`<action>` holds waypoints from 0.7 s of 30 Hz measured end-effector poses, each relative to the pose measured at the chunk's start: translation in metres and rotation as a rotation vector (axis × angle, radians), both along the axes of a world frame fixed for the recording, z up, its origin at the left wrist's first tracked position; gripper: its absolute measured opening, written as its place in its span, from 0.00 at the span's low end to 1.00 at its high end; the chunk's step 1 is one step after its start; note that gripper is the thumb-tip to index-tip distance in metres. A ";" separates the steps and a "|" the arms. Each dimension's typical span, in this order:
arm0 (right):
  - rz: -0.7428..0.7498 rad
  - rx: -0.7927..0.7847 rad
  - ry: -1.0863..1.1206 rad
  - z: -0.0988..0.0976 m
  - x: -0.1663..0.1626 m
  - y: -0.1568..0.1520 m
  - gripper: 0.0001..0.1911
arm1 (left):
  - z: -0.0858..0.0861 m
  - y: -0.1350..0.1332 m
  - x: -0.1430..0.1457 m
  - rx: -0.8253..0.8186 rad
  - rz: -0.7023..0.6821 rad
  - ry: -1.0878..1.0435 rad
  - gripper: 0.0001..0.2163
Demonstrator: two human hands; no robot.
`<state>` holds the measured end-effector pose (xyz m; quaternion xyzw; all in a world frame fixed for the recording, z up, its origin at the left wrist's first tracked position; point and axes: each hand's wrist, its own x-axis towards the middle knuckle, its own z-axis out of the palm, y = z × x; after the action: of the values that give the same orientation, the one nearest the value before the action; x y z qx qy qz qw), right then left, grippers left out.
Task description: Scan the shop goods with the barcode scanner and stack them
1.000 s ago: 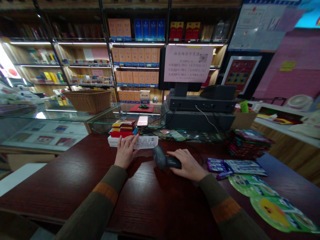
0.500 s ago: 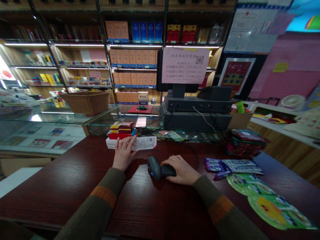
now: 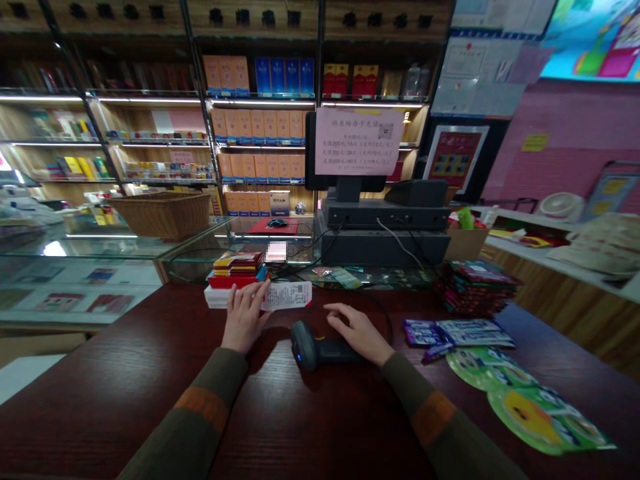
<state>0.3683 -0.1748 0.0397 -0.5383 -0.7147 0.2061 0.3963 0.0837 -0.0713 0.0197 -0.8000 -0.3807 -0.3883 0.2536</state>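
My left hand (image 3: 245,315) lies over one end of a white packet (image 3: 289,295) with printed text, a barcode and a red corner. Its fingers bend over the packet, with the thumb at the near side; part of the packet is hidden under them. Directly behind stands a stack of red and yellow small packs (image 3: 237,269), beside a white box (image 3: 216,298). A black barcode scanner (image 3: 313,348) rests on the counter with a blue light at its head. Above its handle hovers my right hand (image 3: 363,335), fingers apart, holding nothing.
Purple packets (image 3: 465,333) and green cartoon packs (image 3: 543,417) lie at the right, before a stack of dark red packs (image 3: 477,287). Behind the counter are a monitor with a pink notice (image 3: 356,141), a cash drawer (image 3: 383,247) and a wicker basket (image 3: 165,217). The scanner's cable curves behind my right hand.
My right hand has let go of the scanner and opened, its fingers lifting forward off the handle. The left hand stays on the packet. The view has tilted up and shifted slightly right.
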 end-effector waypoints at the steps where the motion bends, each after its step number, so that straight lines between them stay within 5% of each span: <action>1: -0.018 -0.015 0.067 -0.002 -0.001 0.006 0.19 | 0.000 0.000 0.001 0.004 -0.008 0.000 0.30; 8: -0.123 -0.085 0.277 -0.003 -0.013 0.040 0.26 | -0.001 0.000 0.003 0.008 -0.036 0.013 0.30; 21: 0.029 -0.070 0.353 -0.001 -0.037 0.046 0.25 | -0.006 0.001 0.004 -0.092 -0.011 -0.017 0.30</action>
<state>0.3316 -0.1288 0.0383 -0.4969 -0.6341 0.3278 0.4935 0.0877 -0.0704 0.0142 -0.8097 -0.3959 -0.3783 0.2111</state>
